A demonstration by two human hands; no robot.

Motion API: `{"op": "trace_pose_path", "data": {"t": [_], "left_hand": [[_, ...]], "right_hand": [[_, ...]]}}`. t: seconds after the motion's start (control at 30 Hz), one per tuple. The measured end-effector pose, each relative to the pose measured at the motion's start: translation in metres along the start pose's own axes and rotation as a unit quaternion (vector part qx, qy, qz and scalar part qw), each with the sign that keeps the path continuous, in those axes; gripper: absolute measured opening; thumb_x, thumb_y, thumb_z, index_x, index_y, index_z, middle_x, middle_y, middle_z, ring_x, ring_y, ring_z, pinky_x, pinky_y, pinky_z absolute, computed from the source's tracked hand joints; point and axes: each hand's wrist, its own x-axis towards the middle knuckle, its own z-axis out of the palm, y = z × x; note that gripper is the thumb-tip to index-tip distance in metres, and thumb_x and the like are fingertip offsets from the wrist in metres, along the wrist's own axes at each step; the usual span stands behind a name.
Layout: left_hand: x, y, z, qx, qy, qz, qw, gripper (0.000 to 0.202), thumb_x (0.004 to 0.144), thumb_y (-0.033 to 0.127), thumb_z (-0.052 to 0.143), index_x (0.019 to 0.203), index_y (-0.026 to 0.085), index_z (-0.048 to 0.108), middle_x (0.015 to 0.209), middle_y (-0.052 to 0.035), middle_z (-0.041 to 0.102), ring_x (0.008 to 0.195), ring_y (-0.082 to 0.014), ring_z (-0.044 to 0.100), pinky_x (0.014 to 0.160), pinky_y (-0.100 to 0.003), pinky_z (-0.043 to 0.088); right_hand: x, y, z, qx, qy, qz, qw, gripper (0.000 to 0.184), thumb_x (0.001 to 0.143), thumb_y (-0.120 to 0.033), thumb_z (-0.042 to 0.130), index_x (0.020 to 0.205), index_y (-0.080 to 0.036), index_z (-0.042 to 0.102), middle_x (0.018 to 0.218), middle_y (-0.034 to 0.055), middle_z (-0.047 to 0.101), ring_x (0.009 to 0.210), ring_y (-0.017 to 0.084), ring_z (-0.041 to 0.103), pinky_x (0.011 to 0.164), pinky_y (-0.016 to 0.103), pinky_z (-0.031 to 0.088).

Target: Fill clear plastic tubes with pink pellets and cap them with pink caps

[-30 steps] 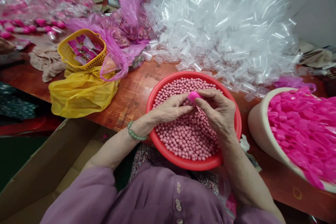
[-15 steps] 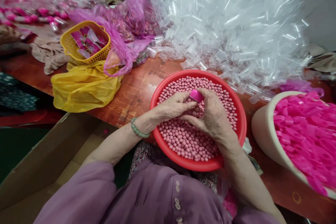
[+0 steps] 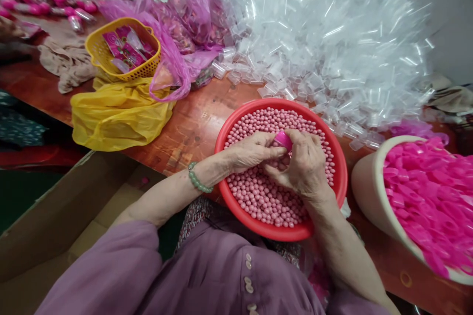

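A red basin (image 3: 334, 157) full of small pink balls (image 3: 258, 197) sits at the near edge of the wooden table. Both hands meet above it. My right hand (image 3: 305, 167) is curled round a small item topped by a bright pink cap (image 3: 284, 140). My left hand (image 3: 251, 150), with a green bead bracelet at the wrist, has its fingertips pinched against the same capped item. What lies under the cap is hidden by the fingers.
A cream tub (image 3: 365, 192) of pink caps stands at the right. A big heap of clear plastic tubes (image 3: 325, 44) fills the back. A yellow basket (image 3: 123, 51), yellow bag (image 3: 118, 113), pink bags (image 3: 185, 34) lie left; a cardboard box (image 3: 55, 216) sits below.
The right hand has closed further round the capped item and turned it upright; both hands drew slightly together. The view shifted a little to the left.
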Motion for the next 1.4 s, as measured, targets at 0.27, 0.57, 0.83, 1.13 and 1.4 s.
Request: {"op": "trace_pose_path", "data": {"t": [0.27, 0.57, 0.83, 1.13, 1.4], "left_hand": [[0.002, 0.005, 0.002, -0.067, 0.003, -0.041, 0.997, 0.038, 0.093, 0.045, 0.064, 0.079, 0.011, 0.071, 0.074, -0.0046, 0.071, 0.073, -0.0131, 0.065, 0.078, -0.026, 0.052], [0.009, 0.012, -0.001, -0.102, 0.087, -0.101, 0.986, 0.062, 0.101, 0.059, 0.04, 0.081, 0.01, 0.072, 0.068, -0.0077, 0.073, 0.063, -0.0134, 0.068, 0.07, -0.026, 0.053], [0.006, 0.016, -0.008, -0.099, 0.154, -0.058, 0.981, 0.059, 0.098, 0.061, 0.046, 0.085, 0.01, 0.073, 0.078, -0.0075, 0.074, 0.068, -0.0118, 0.066, 0.072, -0.024, 0.051], [0.012, 0.01, 0.004, -0.076, 0.104, -0.102, 0.986, 0.056, 0.101, 0.057, 0.038, 0.095, 0.014, 0.075, 0.069, -0.0067, 0.071, 0.059, -0.0154, 0.064, 0.064, -0.028, 0.053], [0.016, 0.001, 0.033, -0.104, 0.222, -0.043, 0.969, 0.038, 0.096, 0.042, 0.056, 0.072, 0.014, 0.065, 0.061, -0.0016, 0.065, 0.05, -0.0103, 0.058, 0.056, -0.023, 0.052]], "right_hand": [[-0.001, 0.002, 0.0, -0.038, 0.014, -0.015, 0.999, 0.057, 0.08, -0.044, 0.063, 0.126, -0.015, 0.046, 0.095, 0.0117, 0.068, 0.083, 0.028, 0.064, 0.079, 0.045, 0.046], [-0.007, 0.017, 0.0, 0.032, 0.041, 0.068, 0.996, 0.07, 0.08, -0.055, 0.072, 0.134, -0.017, 0.047, 0.111, 0.0144, 0.064, 0.096, 0.032, 0.064, 0.083, 0.05, 0.052], [-0.007, 0.019, 0.003, 0.021, 0.036, 0.05, 0.998, 0.071, 0.08, -0.041, 0.076, 0.138, -0.02, 0.042, 0.117, 0.0164, 0.065, 0.105, 0.034, 0.066, 0.088, 0.053, 0.057], [-0.005, 0.016, 0.007, 0.065, 0.011, -0.002, 0.998, 0.07, 0.082, -0.047, 0.072, 0.138, -0.014, 0.046, 0.117, 0.0188, 0.068, 0.105, 0.034, 0.067, 0.089, 0.052, 0.057], [-0.006, 0.011, 0.0, 0.04, 0.015, -0.011, 0.999, 0.067, 0.081, -0.046, 0.069, 0.137, -0.016, 0.047, 0.114, 0.0161, 0.071, 0.1, 0.033, 0.07, 0.085, 0.049, 0.059]]}}
